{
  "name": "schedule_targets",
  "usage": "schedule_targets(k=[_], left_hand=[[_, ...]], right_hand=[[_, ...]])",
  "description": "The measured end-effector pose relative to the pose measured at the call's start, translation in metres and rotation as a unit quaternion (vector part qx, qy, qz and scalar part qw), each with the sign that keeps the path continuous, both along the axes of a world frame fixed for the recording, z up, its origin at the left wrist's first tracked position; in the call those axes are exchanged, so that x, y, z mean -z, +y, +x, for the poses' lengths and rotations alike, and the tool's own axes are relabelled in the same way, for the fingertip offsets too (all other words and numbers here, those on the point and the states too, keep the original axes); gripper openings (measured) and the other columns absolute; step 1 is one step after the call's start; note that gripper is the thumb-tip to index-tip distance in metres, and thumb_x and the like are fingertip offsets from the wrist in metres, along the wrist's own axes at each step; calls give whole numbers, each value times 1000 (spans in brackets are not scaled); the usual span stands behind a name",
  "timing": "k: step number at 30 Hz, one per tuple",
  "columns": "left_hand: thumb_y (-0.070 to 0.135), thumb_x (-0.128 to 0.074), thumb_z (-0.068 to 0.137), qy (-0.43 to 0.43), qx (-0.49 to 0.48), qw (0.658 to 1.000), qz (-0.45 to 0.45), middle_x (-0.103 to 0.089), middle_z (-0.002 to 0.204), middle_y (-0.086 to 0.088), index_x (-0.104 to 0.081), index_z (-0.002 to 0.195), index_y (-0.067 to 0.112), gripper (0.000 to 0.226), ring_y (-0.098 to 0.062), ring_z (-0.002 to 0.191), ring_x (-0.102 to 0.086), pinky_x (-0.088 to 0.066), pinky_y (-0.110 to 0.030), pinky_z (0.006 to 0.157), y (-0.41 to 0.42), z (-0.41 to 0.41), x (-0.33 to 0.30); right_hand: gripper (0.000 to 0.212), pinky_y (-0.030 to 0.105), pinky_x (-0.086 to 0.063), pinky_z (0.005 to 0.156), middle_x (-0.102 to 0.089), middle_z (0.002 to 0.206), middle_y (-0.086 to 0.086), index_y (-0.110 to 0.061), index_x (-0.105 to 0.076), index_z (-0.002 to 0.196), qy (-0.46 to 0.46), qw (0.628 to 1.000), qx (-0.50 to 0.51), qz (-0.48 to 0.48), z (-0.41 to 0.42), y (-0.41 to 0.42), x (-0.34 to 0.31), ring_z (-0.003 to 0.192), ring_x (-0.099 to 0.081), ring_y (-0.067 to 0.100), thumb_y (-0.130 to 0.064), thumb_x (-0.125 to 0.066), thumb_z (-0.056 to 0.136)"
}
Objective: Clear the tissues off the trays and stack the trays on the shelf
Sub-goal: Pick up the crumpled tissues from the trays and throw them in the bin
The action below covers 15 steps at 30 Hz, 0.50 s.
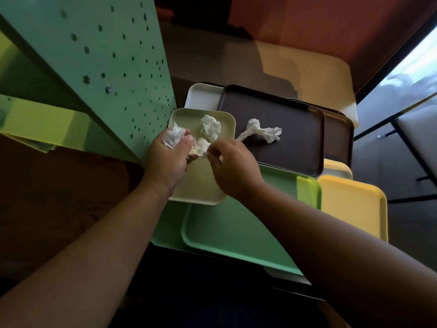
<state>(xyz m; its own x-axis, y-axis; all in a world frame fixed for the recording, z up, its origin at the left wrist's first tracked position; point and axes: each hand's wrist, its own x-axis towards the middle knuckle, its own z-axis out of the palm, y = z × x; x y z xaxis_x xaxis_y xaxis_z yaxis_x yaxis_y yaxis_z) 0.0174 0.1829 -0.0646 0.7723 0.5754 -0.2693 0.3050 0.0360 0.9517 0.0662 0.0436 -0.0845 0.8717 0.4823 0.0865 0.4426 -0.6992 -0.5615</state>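
Two hands: both are over the small pale green rectangular plastic tray [198, 185], which I take as the landmark for every place below.
Left hand [169, 157]: it is above the left edge of the pale tray, the fingers curled around a crumpled white tissue wad [174, 136] that sticks out at the far side of the fist.
Right hand [233, 166]: it is above the right edge of the pale tray, thumb and fingertips pinching a second crumpled white tissue [201, 146], which is between the two hands and also touches the left hand.
Loose tissue on the tray: a third crumpled white tissue ball [210, 127] lies on the far part of the pale tray; no hand touches it.
Twisted tissue: a long twisted white tissue [261, 132] lies on the dark brown rectangular tray [283, 147], just right of the pale tray; its thin end points toward the right hand.
Under the pale tray: a large mint green plastic tray [236, 228] carries it and extends toward the camera and to the right.
Other trays: a white tray [202, 97] shows behind the pale tray; a yellow tray [354, 204] is far right of it, beyond the mint one; another brown tray [338, 129] shows from under the dark brown one.
Shelf: a green metal shelf with a perforated side panel [123, 74] stands just left of the pale tray.
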Motion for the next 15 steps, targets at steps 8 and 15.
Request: schedule_targets(k=[8, 15], left_hand=[[53, -59, 90, 114, 56, 964, -234, -52, 69, -5, -69, 91, 10, 44, -14, 54, -47, -37, -26, 50, -4, 22, 2], [14, -50, 94, 83, -33, 988, -129, -67, 86, -3, -67, 90, 29, 23, -15, 65, -57, -46, -26, 52, -2, 31, 2]], right_hand=[[15, 20, -53, 69, -72, 91, -1, -17, -68, 103, 284, 944, -29, 168, 16, 11, -29, 76, -67, 7, -7, -60, 96], [46, 42, -43, 103, -50, 148, 5, -27, -50, 144, -6, 971, -129, -199, 66, 24, -9, 135, -42, 28, -28, -54, 98]])
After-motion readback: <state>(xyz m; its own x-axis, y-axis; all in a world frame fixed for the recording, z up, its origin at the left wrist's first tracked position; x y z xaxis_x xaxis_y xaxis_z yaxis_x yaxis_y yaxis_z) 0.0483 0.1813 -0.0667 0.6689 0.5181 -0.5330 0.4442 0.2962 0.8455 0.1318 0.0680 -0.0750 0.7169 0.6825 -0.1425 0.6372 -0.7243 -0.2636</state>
